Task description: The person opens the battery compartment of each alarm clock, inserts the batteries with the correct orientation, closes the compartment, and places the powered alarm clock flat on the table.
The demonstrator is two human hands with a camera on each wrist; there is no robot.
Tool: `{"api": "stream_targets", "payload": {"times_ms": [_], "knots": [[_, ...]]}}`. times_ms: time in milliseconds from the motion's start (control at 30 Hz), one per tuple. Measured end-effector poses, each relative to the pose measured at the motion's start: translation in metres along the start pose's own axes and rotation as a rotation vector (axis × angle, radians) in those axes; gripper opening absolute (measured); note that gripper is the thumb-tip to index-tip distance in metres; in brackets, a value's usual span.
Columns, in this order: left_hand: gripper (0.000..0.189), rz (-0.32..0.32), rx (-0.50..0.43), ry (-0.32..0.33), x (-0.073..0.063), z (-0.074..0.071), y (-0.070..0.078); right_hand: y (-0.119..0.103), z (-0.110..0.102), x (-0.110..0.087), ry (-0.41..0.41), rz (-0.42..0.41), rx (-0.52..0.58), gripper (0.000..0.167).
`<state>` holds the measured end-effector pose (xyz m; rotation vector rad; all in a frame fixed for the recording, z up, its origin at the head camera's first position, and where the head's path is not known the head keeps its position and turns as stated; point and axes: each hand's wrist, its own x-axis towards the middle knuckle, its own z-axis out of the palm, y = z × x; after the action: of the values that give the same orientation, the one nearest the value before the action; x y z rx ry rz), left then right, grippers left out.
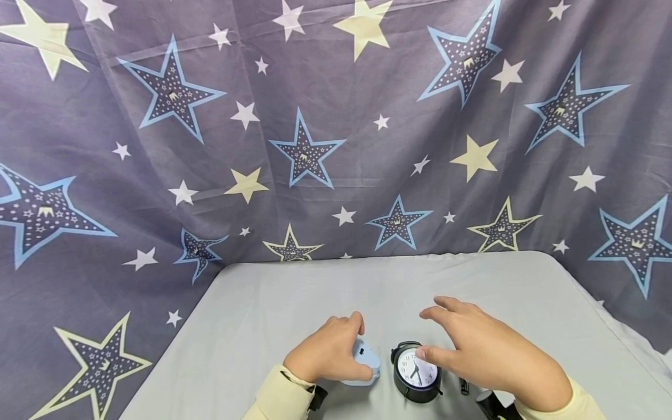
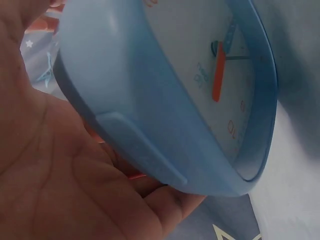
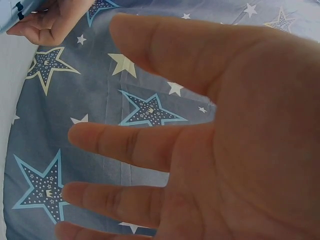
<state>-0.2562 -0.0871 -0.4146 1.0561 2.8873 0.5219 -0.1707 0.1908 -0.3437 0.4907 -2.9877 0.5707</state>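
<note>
Left hand (image 1: 326, 353) curled round a blue clock (image 1: 366, 363), thumb on one side, fingers on the other, so pinched by its sides. Clock sits just above or on the table (image 1: 378, 294); contact unclear. Left wrist view shows its white dial at a slant, with an orange pointer (image 2: 218, 75).

Probably light, stiff plastic, smooth enough to slip; the dial side looks like the fragile part. Best hold: the thick side walls, fingers kept off the dial.

Right hand (image 1: 480, 344) empty, fingers and thumb spread apart. Its thumb overlaps the edge of a black alarm clock (image 1: 415, 373) in the head view; can't tell if touching. That one likely a bit heavier; grip round the body. Just beside it, a small black cylinder (image 1: 464, 386), maybe a battery. Behind the table, star-printed cloth (image 1: 325, 216).
</note>
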Motion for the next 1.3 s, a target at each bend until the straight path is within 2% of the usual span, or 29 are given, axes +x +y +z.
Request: {"api": "stream_targets", "payload": {"times_ms": [433, 667, 1067, 1300], "knots": [[0.060, 0.022, 0.020, -0.009, 0.0006, 0.0009, -0.0009, 0.0000, 0.0000, 0.0008, 0.000, -0.002, 0.001, 0.065], [0.062, 0.042, 0.043, 0.012, 0.0009, 0.0028, -0.0011, -0.0001, -0.0008, 0.0015, -0.004, -0.004, 0.001, 0.066], [0.065, 0.159, 0.038, 0.005, 0.0032, 0.0056, -0.0008, 0.0005, -0.0006, 0.0009, 0.016, -0.018, -0.003, 0.059], [0.067, 0.173, 0.025, -0.011, 0.0038, 0.0056, 0.0001, 0.0012, -0.0003, 0.0010, 0.013, -0.019, -0.002, 0.059]]}}
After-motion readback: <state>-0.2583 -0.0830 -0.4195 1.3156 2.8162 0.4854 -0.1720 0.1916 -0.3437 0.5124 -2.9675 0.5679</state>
